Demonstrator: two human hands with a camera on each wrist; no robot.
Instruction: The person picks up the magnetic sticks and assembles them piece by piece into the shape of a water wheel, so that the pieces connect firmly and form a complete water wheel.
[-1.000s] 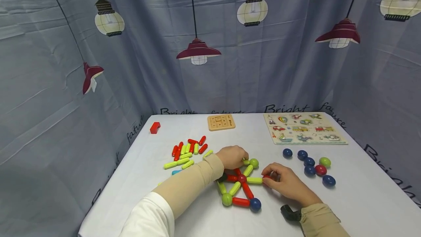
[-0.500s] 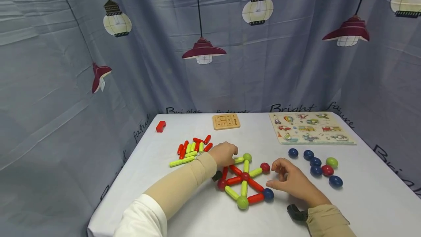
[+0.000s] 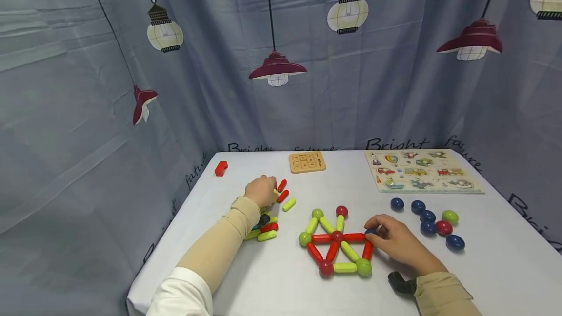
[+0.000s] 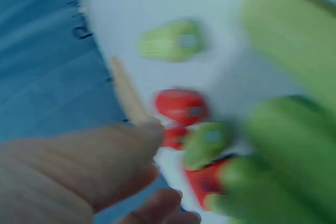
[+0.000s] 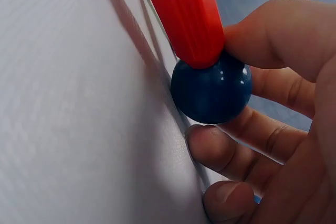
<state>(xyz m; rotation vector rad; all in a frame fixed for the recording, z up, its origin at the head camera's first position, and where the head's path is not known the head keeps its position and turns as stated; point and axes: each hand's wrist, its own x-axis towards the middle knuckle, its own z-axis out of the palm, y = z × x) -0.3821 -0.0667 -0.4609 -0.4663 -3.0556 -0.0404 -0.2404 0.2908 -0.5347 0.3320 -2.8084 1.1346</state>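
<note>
A flat wheel-like frame of red and yellow-green magnetic rods joined by balls lies mid-table, with a red ball (image 3: 337, 237) at its hub. My right hand (image 3: 397, 241) holds the frame's blue ball (image 5: 211, 87) at the right corner, thumb and fingers around it; a red rod (image 5: 184, 17) meets that ball. My left hand (image 3: 261, 191) reaches over the pile of loose rods (image 3: 267, 236) at the left, covering part of it. In the blurred left wrist view, its thumb (image 4: 131, 140) and fingers are spread apart near red and green rods, with nothing visible between them.
Several loose blue balls (image 3: 428, 228), a green ball (image 3: 450, 216) and a red ball (image 3: 444, 227) lie right of the frame. Behind are a picture puzzle board (image 3: 421, 171), a small wooden board (image 3: 307, 162) and a red block (image 3: 221, 168). A curtain surrounds the table.
The frame has turned counter-clockwise. My left hand has left its edge and moved left to the loose rods. My right hand, apart from the frame half a second ago, now holds the blue ball.
</note>
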